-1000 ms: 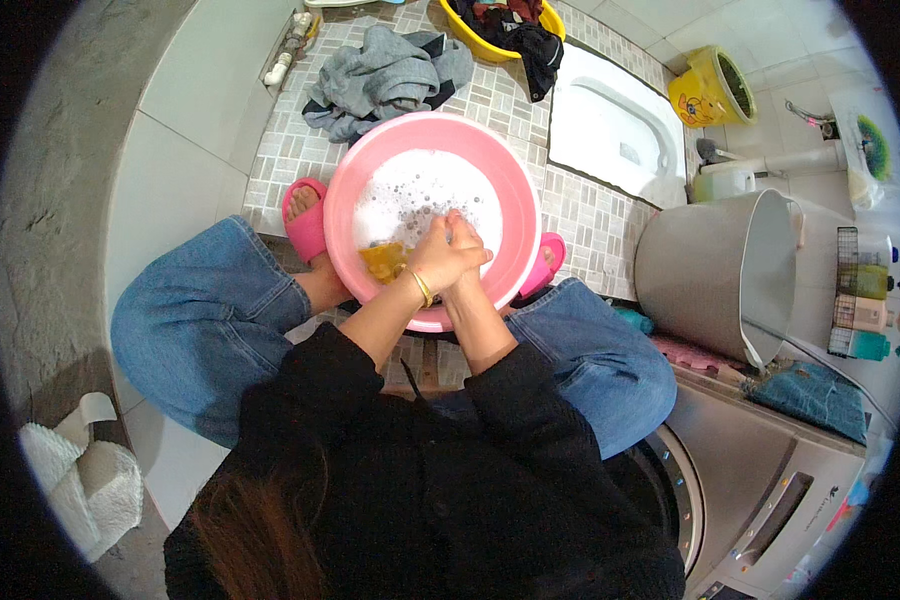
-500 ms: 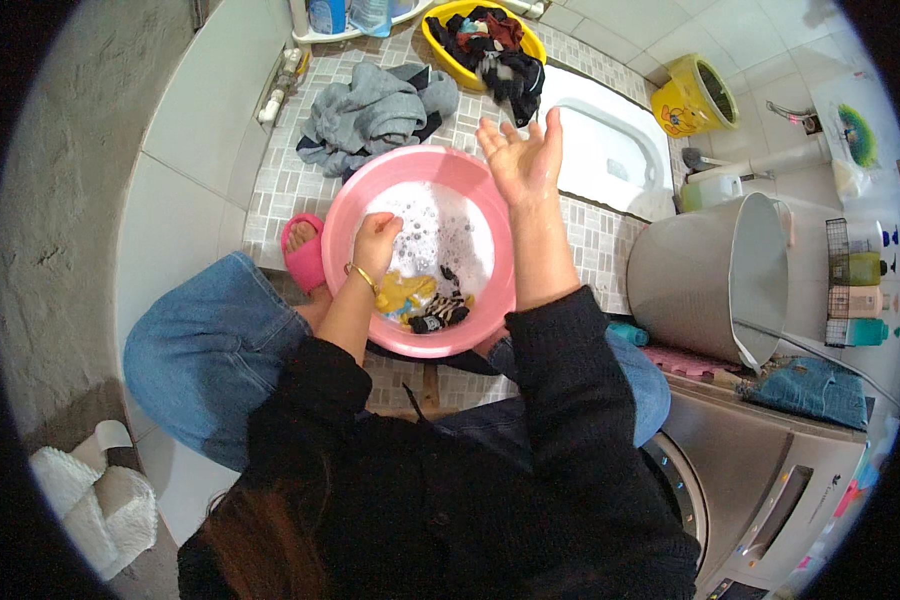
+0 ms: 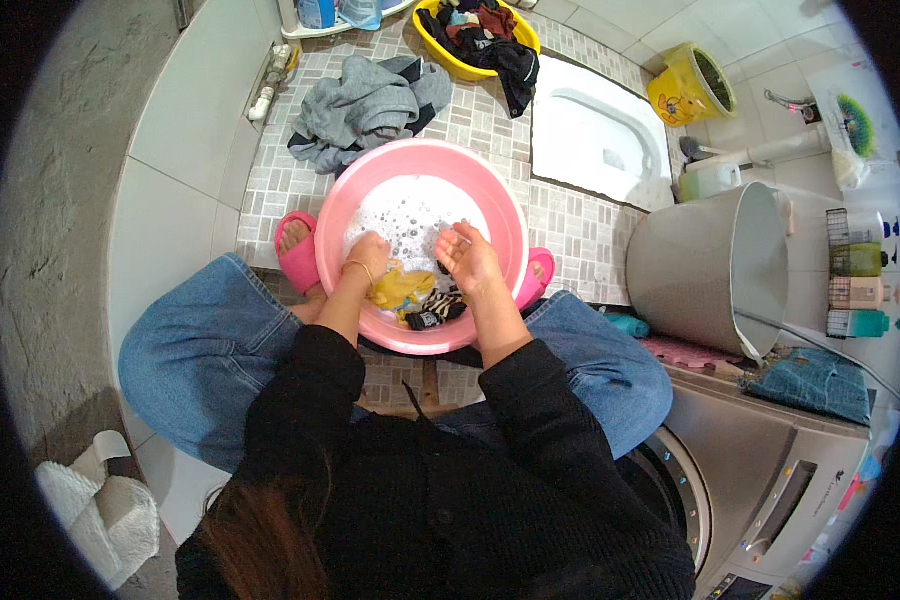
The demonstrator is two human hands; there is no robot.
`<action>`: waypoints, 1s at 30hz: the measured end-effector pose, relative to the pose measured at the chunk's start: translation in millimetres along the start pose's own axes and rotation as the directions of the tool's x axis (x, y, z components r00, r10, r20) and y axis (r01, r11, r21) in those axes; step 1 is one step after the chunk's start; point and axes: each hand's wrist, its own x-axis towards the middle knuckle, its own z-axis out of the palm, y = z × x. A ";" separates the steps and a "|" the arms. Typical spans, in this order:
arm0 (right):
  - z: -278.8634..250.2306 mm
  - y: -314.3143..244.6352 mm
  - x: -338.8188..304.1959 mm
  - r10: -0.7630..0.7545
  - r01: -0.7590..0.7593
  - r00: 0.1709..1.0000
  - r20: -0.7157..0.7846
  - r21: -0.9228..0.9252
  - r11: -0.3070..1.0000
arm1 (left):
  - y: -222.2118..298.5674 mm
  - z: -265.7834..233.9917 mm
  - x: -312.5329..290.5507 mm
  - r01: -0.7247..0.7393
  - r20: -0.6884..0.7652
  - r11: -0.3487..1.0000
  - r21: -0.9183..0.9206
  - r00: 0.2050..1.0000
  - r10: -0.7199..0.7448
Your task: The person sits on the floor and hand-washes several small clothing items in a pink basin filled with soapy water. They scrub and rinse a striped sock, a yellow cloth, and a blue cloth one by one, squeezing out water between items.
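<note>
A pink basin (image 3: 518, 215) with foamy water (image 3: 410, 205) stands on the floor between my legs. In its near part lie a yellow cloth (image 3: 402, 288) and a black-and-white striped piece of clothing (image 3: 438, 308), both wet. My left hand (image 3: 370, 256) is closed over the foam at the basin's left side, beside the yellow cloth; what its curled fingers hold, if anything, is hidden. Over the right side, above the striped piece, my right hand (image 3: 469, 260) is open, palm turned up and fingers loosely bent, with nothing in it.
Grey clothes (image 3: 360, 110) lie on the tiles beyond the basin. Behind them is a yellow basin (image 3: 430, 38) of dark clothes. A squat toilet (image 3: 600, 130), a yellow bucket (image 3: 685, 90), a big grey bin (image 3: 680, 265) and a washing machine (image 3: 740, 460) stand on the right.
My right hand has come down from above the basin's far right rim to inside the basin. My left hand has moved slightly nearer to me, beside the yellow cloth.
</note>
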 end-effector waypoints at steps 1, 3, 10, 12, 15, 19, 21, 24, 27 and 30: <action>0.7 4.7 -5.1 0.020 -0.021 0.999 -0.037 -0.024 0.999 | -1.3 -2.0 0.8 -0.027 -0.080 0.997 -0.067 0.997 0.021; -5.1 14.6 1.2 0.038 -0.040 0.999 -0.020 -0.115 0.993 | -4.0 2.9 2.7 -0.021 -0.260 0.999 -0.033 0.966 0.011; -27.8 28.4 4.0 -0.144 0.067 0.988 -0.062 -0.666 0.743 | 2.5 6.0 -16.8 -0.205 0.137 0.967 0.153 0.973 0.184; -26.4 33.8 -0.4 -0.123 0.088 0.992 0.000 -0.698 0.710 | 3.0 1.7 -16.4 -0.217 0.259 0.959 0.184 0.952 0.165; -17.6 34.2 -11.5 -0.082 0.249 0.966 0.246 -0.790 0.561 | -10.5 8.5 0.9 -0.239 0.322 0.947 0.215 0.933 0.162; -25.5 48.3 -11.0 -0.032 0.507 0.854 0.519 -0.845 -0.169 | -28.9 21.7 11.7 -0.198 0.199 0.978 -0.063 0.958 0.207; -17.3 49.1 -20.2 -0.049 0.495 0.837 0.545 -0.791 -0.359 | -35.0 23.1 12.7 -0.210 0.102 0.966 -0.149 0.969 0.227; -21.9 33.0 -8.7 0.010 0.457 0.876 0.482 -0.837 0.300 | -30.2 24.0 12.0 -0.203 0.088 0.954 -0.221 0.970 0.227; 1.1 8.4 -19.6 0.018 0.382 0.886 0.464 -0.748 0.542 | -11.7 6.3 -6.7 -0.049 0.380 0.994 -0.101 0.921 0.085; 21.0 -9.1 -36.5 -0.018 0.310 0.906 0.424 -0.632 0.710 | 1.0 -5.0 -21.8 -0.285 0.255 0.900 0.331 0.945 0.205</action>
